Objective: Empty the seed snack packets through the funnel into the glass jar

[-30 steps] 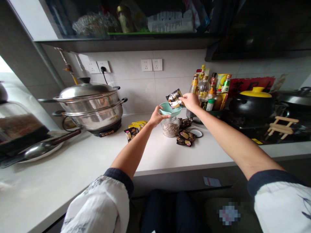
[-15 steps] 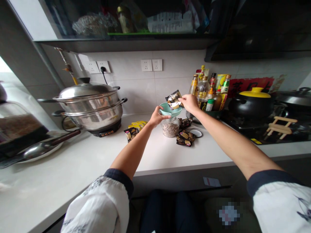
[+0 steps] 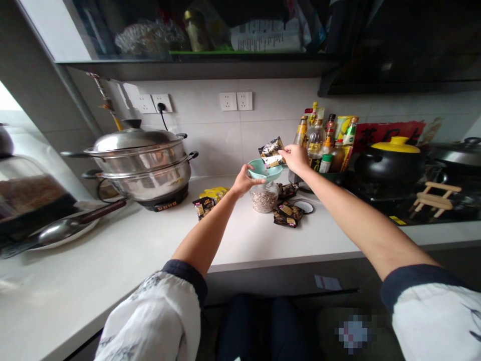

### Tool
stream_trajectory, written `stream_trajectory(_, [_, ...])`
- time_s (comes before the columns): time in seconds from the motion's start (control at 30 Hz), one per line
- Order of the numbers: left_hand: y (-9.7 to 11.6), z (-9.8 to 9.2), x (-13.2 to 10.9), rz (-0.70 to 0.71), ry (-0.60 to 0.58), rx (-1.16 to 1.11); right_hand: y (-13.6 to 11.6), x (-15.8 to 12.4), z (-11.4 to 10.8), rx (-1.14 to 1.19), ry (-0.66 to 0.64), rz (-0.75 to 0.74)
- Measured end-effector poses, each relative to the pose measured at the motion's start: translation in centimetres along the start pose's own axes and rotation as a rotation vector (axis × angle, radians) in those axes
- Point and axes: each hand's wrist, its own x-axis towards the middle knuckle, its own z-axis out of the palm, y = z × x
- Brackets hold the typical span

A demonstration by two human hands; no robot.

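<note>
My left hand (image 3: 245, 181) grips the rim of a mint-green funnel (image 3: 266, 172), thumb and fingers around its left side. The funnel sits on the mouth of a clear jar (image 3: 264, 198) partly filled with small speckled bits, perhaps seeds or grains. In my right hand (image 3: 295, 158) is a black-and-gold snack packet (image 3: 272, 152), pinched at its right end and tilted over the funnel. Beside the jar on the right lie several dark packets (image 3: 288, 214) and a round lid (image 3: 303, 206). Dark packets (image 3: 204, 206) and yellow packets (image 3: 214, 193) lie to its left.
A stacked steel steamer (image 3: 145, 165) stands on a hot plate at the left, near a spatula (image 3: 60, 231) on a plate. Sauce bottles (image 3: 315, 135) cluster behind my right hand. A black pot with yellow lid (image 3: 391, 158) and a small wooden stand (image 3: 436, 196) are at the stove.
Little differs. The packet in my right hand has tipped slightly over the funnel, while my left hand keeps its hold. The whole view has shifted a touch.
</note>
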Motion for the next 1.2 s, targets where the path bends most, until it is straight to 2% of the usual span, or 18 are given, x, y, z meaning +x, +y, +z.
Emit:
stream_trajectory(0.3, [-0.3,-0.1,0.2,0.0,0.027,0.017,-0.1,1.2,-0.5,0.033,0.025,-0.004])
stream_trajectory(0.5, [-0.1,0.0,0.1,0.004,-0.003,0.001,-0.3,0.3,-0.1,-0.097,-0.145,-0.02])
stream_trajectory(0.67, [-0.1,0.0,0.1,0.011,0.01,0.011,-0.2,0.4,0.0,-0.068,-0.051,-0.031])
stream_trajectory(0.87, [-0.3,0.0,0.1,-0.006,0.023,0.014,-0.3,1.0,-0.3,-0.05,-0.035,-0.07])
stream_trajectory(1.03, [-0.2,0.0,0.2,0.003,0.012,0.03,0.0,0.6,0.2,-0.012,-0.078,-0.032])
stream_trajectory(1.2, [-0.3,-0.1,0.3,0.003,0.022,0.028,0.2,0.3,0.4,0.033,-0.017,-0.018])
